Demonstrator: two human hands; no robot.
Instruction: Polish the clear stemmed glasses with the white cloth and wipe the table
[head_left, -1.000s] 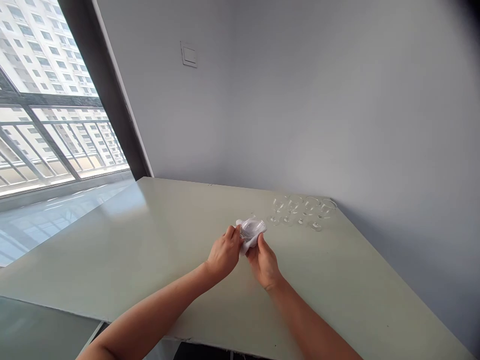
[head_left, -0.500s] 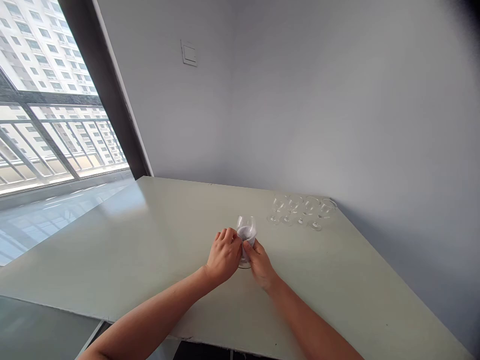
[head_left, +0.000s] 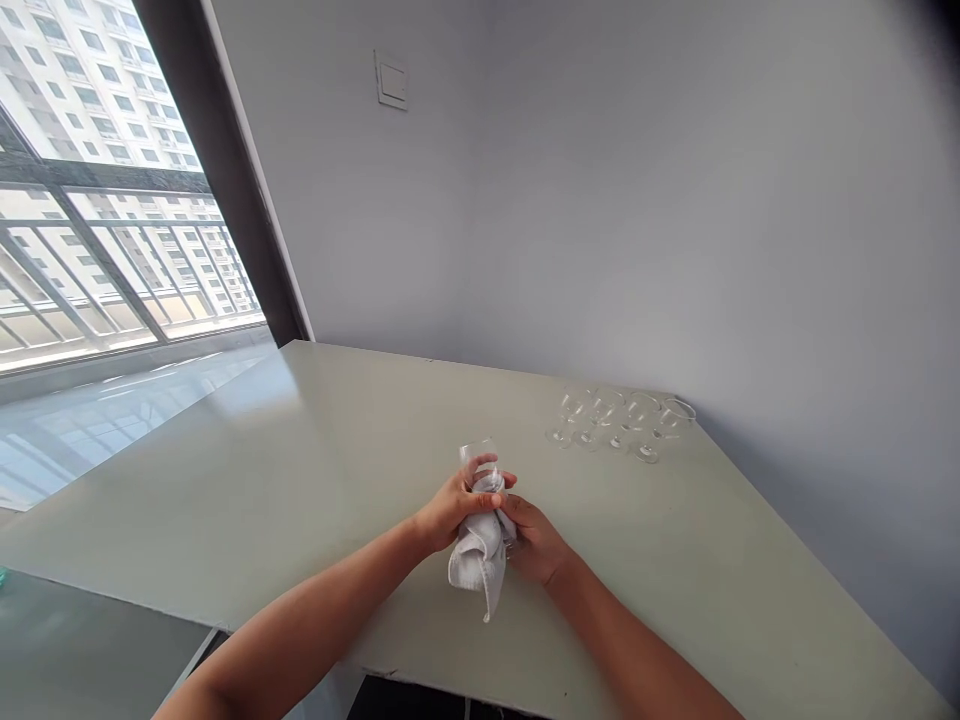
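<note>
**Clear glass (head_left: 475, 454) in white cloth (head_left: 478, 562), held over a pale table (head_left: 337, 450)**

Glass: see-through, colourless, thin-walled; mouth uppermost, leaning a little. Upper part of bowl bare above the cloth; fingers visible through its wall. Lower part hidden by cloth and grip. Position: between both hands, over the near-middle of the table. Cannot tell whether its base touches the surface.

Left hand (head_left: 457, 503): thumb laid across the front on the cloth, fingers wrapped behind the bowl; closed round glass and cloth together. Right hand (head_left: 536, 540): thumb and fingers curled in on the cloth from the side, nearly closed; a small clear glint by the palm, too small to identify. Thumb tips nearly meet.

Cloth: soft, matt, bunched at the top under the thumbs, opening below into loose folds. Edge looks hemmed or ribbed; one corner hangs to a narrow point.

Table: smooth, greenish cream, faint sheen, bright patch of window light toward the far left corner.

Far right, near the wall (head_left: 675, 200): four stemmed glasses (head_left: 642, 410), upright, close-set, round feet, slim stems, open rounded bowls; well apart from the hands. Wall plain, matt, grey-lilac; square-cornered white switch (head_left: 391, 80) on it.
</note>
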